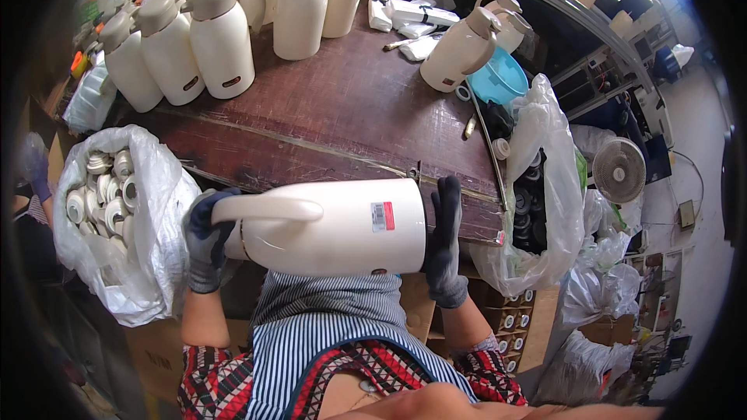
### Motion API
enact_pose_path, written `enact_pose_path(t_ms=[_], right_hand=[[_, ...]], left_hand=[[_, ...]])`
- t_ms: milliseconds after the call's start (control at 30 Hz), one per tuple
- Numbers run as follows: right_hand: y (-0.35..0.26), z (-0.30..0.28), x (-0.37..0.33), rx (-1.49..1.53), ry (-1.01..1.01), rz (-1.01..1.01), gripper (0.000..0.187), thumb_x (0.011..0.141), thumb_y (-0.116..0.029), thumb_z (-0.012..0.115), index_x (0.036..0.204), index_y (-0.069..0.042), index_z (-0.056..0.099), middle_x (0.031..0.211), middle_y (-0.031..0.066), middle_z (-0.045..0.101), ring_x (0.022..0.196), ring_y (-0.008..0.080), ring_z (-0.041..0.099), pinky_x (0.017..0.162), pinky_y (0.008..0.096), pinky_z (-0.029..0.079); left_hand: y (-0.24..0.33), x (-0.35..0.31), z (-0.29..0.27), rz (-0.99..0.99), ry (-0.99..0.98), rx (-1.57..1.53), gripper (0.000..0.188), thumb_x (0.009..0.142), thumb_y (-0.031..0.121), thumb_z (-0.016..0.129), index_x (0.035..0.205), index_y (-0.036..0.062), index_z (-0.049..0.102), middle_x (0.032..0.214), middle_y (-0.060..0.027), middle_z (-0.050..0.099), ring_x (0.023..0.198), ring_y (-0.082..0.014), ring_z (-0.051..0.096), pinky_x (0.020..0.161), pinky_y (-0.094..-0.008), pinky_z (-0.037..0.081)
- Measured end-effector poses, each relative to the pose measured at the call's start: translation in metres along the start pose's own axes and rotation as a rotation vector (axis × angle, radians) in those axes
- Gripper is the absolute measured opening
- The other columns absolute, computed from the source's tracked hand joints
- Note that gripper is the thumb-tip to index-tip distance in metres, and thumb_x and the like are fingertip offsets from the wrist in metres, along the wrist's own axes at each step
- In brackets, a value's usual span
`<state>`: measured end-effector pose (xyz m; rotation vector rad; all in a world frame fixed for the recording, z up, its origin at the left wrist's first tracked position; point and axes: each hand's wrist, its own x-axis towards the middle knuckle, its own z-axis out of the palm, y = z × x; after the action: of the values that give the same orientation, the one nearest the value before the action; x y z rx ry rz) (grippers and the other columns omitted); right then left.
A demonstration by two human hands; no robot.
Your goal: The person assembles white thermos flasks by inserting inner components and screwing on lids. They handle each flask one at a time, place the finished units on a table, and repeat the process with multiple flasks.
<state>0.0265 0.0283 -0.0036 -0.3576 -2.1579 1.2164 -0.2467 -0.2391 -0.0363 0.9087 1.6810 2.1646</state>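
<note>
A cream vacuum jug [334,222] lies level in front of my body, its handle toward me and a small red and white label on its side. My left hand [206,241], in a dark grey glove, is closed round the lid end beside the handle; the lid is mostly hidden by it. At the other end my right hand [447,245], also gloved, is held flat against the base with its fingers stretched upward. The palm's contact with the base is partly hidden.
Several cream jugs [223,50] stand at the back left of the brown table [342,85]. A white sack [156,210] of pale round parts is at the left. On the right are a blue basin [498,78], another jug [459,50] and a clear bag [545,187] of black parts.
</note>
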Motion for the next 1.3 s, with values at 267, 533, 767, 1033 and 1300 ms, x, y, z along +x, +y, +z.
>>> enact_pose_path(t_ms=[267, 533, 767, 1033, 1300], right_hand=[[-0.01, -0.009, -0.026, 0.102, -0.109, 0.061, 0.084, 0.106, -0.067, 0.027, 0.165, -0.008, 0.026, 0.169, 0.0205, 0.022, 0.157, 0.0363, 0.018, 0.127, 0.0489, 0.013], [0.037, 0.023, -0.08, 0.611, 0.157, 0.858, 0.085, 0.105, -0.069, 0.034, 0.166, -0.011, 0.019, 0.161, 0.0143, 0.039, 0.143, 0.0274, 0.044, 0.119, 0.0399, 0.037], [0.047, 0.025, -0.062, 0.244, 0.081, 0.581, 0.072, 0.109, -0.058, 0.037, 0.161, -0.009, 0.033, 0.156, 0.0123, 0.046, 0.143, 0.0252, 0.046, 0.12, 0.0382, 0.036], [0.033, 0.03, -0.048, 0.649, 0.098, 0.574, 0.072, 0.109, -0.051, 0.041, 0.163, -0.006, 0.023, 0.147, 0.0154, 0.052, 0.13, 0.0272, 0.056, 0.11, 0.0411, 0.047], [0.044, 0.027, -0.054, 0.201, 0.028, 0.293, 0.077, 0.108, -0.057, 0.034, 0.16, -0.001, 0.028, 0.149, 0.0192, 0.049, 0.132, 0.0298, 0.052, 0.112, 0.0428, 0.042]], left_hand=[[-0.067, -0.028, 0.029, -0.282, 0.001, -0.134, 0.031, 0.088, 0.0, 0.079, 0.116, 0.0001, 0.067, 0.104, -0.0053, 0.072, 0.094, -0.0137, 0.068, 0.09, -0.0284, 0.054], [-0.099, -0.038, 0.028, -0.323, -0.203, 0.095, 0.03, 0.083, -0.002, 0.076, 0.112, -0.0021, 0.069, 0.1, -0.0079, 0.073, 0.093, -0.0158, 0.068, 0.089, -0.0297, 0.054], [-0.098, -0.038, 0.024, -0.426, -0.124, -0.16, 0.036, 0.095, 0.011, 0.074, 0.127, -0.0012, 0.063, 0.121, -0.0107, 0.07, 0.11, -0.0201, 0.068, 0.1, -0.0335, 0.053], [-0.101, -0.035, 0.029, -0.578, -0.081, -0.33, 0.044, 0.097, 0.015, 0.074, 0.135, 0.0006, 0.056, 0.118, -0.0101, 0.069, 0.106, -0.019, 0.068, 0.099, -0.0331, 0.053], [-0.097, -0.035, 0.03, -0.524, -0.147, -0.134, 0.042, 0.096, 0.034, 0.076, 0.119, 0.0025, 0.061, 0.104, -0.0072, 0.071, 0.099, -0.0158, 0.066, 0.095, -0.0315, 0.053]])
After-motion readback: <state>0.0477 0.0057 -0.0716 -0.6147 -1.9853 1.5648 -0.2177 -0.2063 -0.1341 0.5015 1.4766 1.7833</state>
